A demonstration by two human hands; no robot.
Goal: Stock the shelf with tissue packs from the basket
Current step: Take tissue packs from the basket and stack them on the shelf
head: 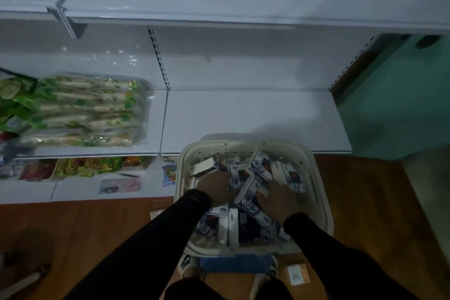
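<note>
Below the white shelf [246,117], both hands, left [215,187] and right [280,198], rest open on tissue packs [246,178] in the basket [319,190].

Dim, bluish indoor light; soft blur throughout; wide-angle bending toward edges; glare specks on shelf back panel [109,56] at 10 o'clock.

far left: clear bag of green-and-white packets [80,111] lies flat, long side left to right. below it, a row of colourful snack packets [80,165]. just right of these, a small blue packet [169,174] and a pinkish packet [120,184]. wooden floor [97,231] near; small orange-edged card [297,274] on it, near right. green wall [399,105] far right.
</note>
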